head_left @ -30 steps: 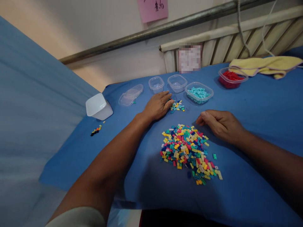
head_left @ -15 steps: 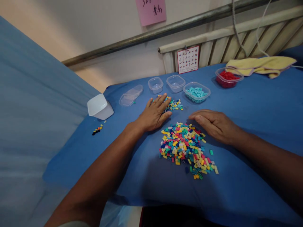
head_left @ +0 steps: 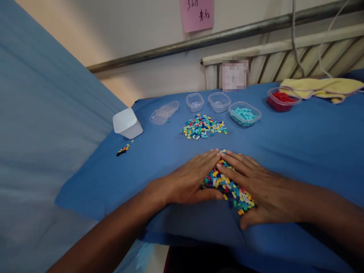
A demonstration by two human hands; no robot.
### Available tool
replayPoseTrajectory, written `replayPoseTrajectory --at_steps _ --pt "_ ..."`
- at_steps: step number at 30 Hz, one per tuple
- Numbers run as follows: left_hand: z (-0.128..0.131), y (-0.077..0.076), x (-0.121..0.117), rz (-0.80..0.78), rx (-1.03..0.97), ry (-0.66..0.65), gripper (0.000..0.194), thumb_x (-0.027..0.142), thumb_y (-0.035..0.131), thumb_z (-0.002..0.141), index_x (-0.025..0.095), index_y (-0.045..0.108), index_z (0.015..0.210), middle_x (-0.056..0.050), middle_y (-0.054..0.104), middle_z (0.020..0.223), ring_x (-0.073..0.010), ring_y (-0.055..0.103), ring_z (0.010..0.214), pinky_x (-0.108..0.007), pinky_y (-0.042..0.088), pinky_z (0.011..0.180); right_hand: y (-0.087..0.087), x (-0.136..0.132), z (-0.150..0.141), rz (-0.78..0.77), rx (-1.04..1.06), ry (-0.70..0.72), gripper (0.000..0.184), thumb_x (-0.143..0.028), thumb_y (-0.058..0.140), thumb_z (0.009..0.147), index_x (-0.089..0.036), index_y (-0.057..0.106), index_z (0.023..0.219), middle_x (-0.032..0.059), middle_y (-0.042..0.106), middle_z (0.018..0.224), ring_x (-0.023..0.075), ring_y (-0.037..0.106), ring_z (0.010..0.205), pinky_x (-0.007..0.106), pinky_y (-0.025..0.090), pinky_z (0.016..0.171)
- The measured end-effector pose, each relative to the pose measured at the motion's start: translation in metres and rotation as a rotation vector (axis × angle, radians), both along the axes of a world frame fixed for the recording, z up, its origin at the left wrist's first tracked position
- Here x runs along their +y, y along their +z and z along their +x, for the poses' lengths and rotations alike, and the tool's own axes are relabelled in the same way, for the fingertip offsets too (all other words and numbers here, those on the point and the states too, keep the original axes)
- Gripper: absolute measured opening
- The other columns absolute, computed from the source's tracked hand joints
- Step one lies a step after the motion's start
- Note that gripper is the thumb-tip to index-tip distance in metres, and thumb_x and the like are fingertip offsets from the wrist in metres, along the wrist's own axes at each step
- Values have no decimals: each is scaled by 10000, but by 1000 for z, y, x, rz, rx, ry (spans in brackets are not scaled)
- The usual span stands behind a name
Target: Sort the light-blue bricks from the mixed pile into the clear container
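Observation:
A heap of small mixed-colour building bricks [head_left: 224, 182] lies on the blue cloth between my hands, partly covered by them. My left hand [head_left: 193, 180] rests along the heap's left and far side, fingers stretched out and thumb apart. From the right, my right hand [head_left: 256, 182] lies over the heap's edge with fingers extended and thumb spread toward me. The fingertips of both hands meet at the far end of the heap. Beyond them is a second, flatter pile of mixed bricks [head_left: 201, 127], untouched by either hand.
Behind the far pile stand two clear tubs [head_left: 195, 102], a tub of light-blue bricks [head_left: 244, 115] and one of red bricks [head_left: 282, 99]. At left are clear lids [head_left: 165, 112], a white container [head_left: 127, 123] and a few loose bricks [head_left: 124, 149]. A yellow cloth [head_left: 321, 89] lies back right.
My left hand has left the far pile and come back to the near heap. My right hand has moved over the heap's right side, fingers now spread. The view has shifted slightly.

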State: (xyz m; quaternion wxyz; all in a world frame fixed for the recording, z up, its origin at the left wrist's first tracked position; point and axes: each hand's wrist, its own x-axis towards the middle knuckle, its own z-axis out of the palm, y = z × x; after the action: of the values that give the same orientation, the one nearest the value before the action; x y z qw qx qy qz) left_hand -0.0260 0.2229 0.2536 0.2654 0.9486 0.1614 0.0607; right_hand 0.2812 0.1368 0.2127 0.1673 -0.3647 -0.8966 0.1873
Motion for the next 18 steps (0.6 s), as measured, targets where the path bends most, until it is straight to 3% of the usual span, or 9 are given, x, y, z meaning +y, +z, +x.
replayPoseTrajectory --at_steps 3,6,12,18 --pt "-4 -11 -12 77 18 53 1181 802 625 1057 110 45 1819 -229 72 1860 -315 63 1755 -544 184 1434 -7 1 -15 118 9 -28 1238 -716 806 961 -331 49 1862 186 114 1921 466 180 1754 756 294 1355" --pt "-4 -16 -13 82 24 109 1090 798 544 1096 88 116 1805 -239 99 1855 -310 75 1756 -541 199 1433 -9 11 -27 169 46 -46 1077 -602 753 1039 -323 113 1860 191 217 1902 438 253 1742 730 344 1344" --pt "-12 -10 4 35 26 215 949 765 423 1150 70 257 1775 -237 205 1839 -303 208 1737 -535 224 1424 -2 42 -51 194 77 -41 829 -561 600 1129 -223 289 1819 244 399 1821 400 414 1682 709 421 1305" --pt "-18 -1 -11 32 71 206 914 720 384 1176 73 215 1798 -205 167 1854 -292 178 1745 -519 214 1428 5 39 -50 155 -23 -103 853 -656 588 1115 -166 392 1786 261 377 1823 440 350 1706 753 305 1352"
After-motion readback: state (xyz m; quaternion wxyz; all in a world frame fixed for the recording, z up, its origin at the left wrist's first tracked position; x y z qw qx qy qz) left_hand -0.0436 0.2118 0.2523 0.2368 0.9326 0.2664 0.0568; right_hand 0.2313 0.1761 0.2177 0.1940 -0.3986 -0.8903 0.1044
